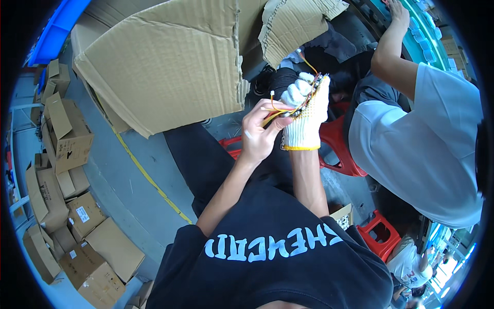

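My bare left hand (259, 130) pinches a bundle of thin yellow and red wires (278, 110) between thumb and fingers. A white knit glove with a yellow cuff covers my right hand (311, 116), its fingers curled round the same wires. Along the gloved palm and fingers runs a row of small dark and light parts, too small to name. One small white connector sticks up beside my left fingers; another wire end rises beyond the glove. Both hands are held close together over my lap, left and right almost touching.
Large torn cardboard (170, 67) stands ahead of me. Several cardboard boxes (72, 134) are piled along the left, past a yellow floor line (149, 177). At my right a person in a white shirt (417, 139) sits by a green bench (424, 36). Red stools (378, 234) stand nearby.
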The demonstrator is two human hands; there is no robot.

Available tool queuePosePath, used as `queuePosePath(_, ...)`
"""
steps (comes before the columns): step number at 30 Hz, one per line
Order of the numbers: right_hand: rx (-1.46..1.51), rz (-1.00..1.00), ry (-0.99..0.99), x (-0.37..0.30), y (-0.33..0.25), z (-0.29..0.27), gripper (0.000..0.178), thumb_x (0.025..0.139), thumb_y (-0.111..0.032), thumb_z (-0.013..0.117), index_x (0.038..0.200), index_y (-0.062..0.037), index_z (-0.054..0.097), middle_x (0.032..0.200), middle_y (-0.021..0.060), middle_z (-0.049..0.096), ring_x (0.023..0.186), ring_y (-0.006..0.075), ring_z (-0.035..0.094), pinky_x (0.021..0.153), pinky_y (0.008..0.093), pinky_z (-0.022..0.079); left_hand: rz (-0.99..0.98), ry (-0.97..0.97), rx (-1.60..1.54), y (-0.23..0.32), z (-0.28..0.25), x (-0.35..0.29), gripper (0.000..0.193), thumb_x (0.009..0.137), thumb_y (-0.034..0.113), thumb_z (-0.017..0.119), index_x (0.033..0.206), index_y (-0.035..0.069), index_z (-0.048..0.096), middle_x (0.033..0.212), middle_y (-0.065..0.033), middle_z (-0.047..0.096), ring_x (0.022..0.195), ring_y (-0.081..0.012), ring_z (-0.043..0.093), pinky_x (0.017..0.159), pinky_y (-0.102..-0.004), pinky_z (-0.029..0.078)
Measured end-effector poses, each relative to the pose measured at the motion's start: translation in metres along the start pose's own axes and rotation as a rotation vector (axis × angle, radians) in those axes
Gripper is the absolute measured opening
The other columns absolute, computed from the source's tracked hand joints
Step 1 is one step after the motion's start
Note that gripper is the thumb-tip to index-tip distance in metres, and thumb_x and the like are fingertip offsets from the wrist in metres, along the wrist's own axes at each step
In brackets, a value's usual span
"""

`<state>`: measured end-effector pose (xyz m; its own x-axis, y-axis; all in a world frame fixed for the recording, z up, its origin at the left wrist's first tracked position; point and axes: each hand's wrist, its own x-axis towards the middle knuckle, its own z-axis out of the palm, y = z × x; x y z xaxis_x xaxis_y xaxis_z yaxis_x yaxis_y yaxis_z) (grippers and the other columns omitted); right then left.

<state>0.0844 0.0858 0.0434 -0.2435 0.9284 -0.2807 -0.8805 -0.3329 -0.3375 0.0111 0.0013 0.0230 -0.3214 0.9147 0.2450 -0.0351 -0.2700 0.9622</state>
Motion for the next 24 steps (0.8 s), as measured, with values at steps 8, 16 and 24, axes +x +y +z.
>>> queuePosePath(8, -0.032, 0.035, -0.016, 0.004, 0.002, 0.005, 0.043, 0.096, -0.047, 0.043, 0.083, -0.0073, 0.052, 0.056, 0.001, 0.044, 0.043, 0.012, 0.041, 0.039, 0.0268, 0.034, -0.26, -0.01, -0.407, 0.006, -0.007, 0.007, 0.025, 0.088, 0.012, 0.064, 0.104, -0.005, 0.055, 0.097, -0.0074, 0.055, 0.092, -0.0125, 0.055, 0.087, -0.0263, 0.043)
queuePosePath(16, -0.207, -0.189, 0.146, -0.007, 0.008, 0.022, 0.042, 0.095, -0.048, 0.045, 0.079, -0.0092, 0.051, 0.056, 0.0008, 0.045, 0.044, 0.0112, 0.042, 0.041, 0.0252, 0.034, -0.125, 0.022, -0.414, 0.0, 0.013, 0.003, 0.042, 0.091, 0.024, 0.06, 0.12, 0.001, 0.04, 0.103, -0.0045, 0.048, 0.093, -0.0084, 0.049, 0.082, -0.0231, 0.041)
queuePosePath(24, -0.248, -0.157, 0.232, -0.006, 0.013, 0.012, 0.048, 0.095, -0.047, 0.047, 0.087, -0.0001, 0.055, 0.06, 0.0056, 0.05, 0.049, 0.0153, 0.046, 0.045, 0.0266, 0.039, -0.074, -0.073, -0.167, -0.005, 0.004, 0.002, 0.035, 0.094, 0.028, 0.055, 0.113, 0.002, 0.041, 0.102, -0.0046, 0.047, 0.092, -0.0092, 0.047, 0.081, -0.0237, 0.041)
